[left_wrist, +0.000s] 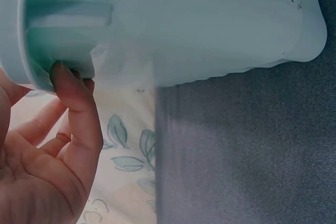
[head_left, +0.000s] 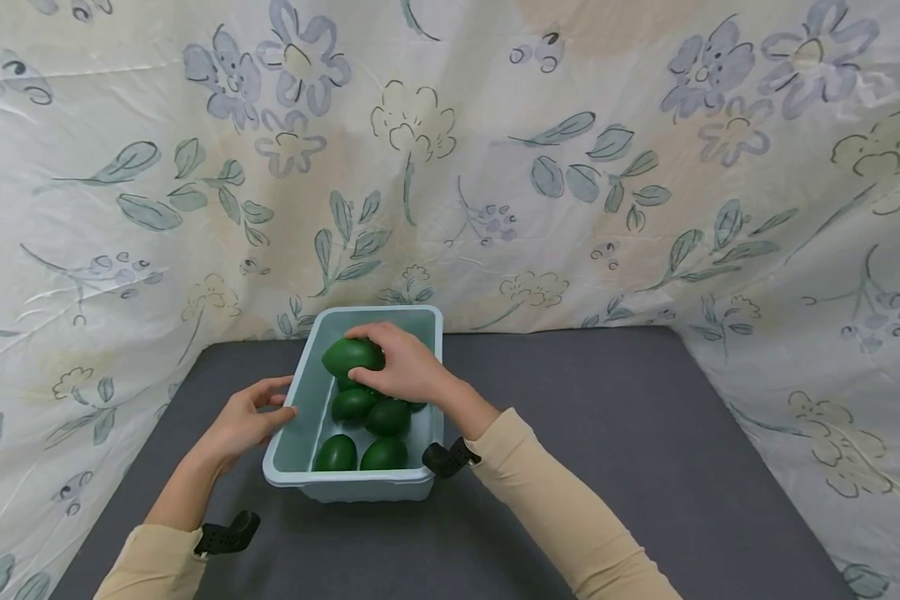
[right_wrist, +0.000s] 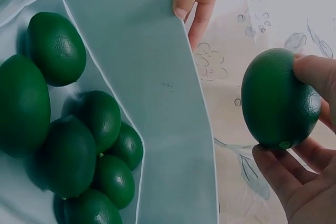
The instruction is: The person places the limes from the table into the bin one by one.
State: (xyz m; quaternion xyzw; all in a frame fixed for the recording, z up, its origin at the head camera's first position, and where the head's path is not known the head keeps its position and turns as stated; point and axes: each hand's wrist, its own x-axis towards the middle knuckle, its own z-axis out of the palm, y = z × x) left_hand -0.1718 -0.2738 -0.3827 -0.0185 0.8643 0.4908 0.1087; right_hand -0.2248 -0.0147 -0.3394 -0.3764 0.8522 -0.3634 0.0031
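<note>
A pale blue-green plastic bin (head_left: 301, 417) stands on the table with several glossy dark green limes (head_left: 387, 417) inside. My right hand (head_left: 405, 364) grips one lime (right_wrist: 281, 98) between thumb and fingers, raised above the others. In the head view this lime (head_left: 351, 357) overlaps the far part of the bin. My left hand (head_left: 247, 421) holds the bin's left rim, its thumb over the edge. From the left wrist, that hand's fingers (left_wrist: 79, 114) show curled up under the rim (left_wrist: 23, 35), against the outer wall.
A dark grey table (head_left: 570, 450) extends on both sides of the bin. Behind it and at the sides hangs a white cloth (head_left: 450, 167) printed with flowers and leaves. Black bands (head_left: 227, 533) sit on both wrists.
</note>
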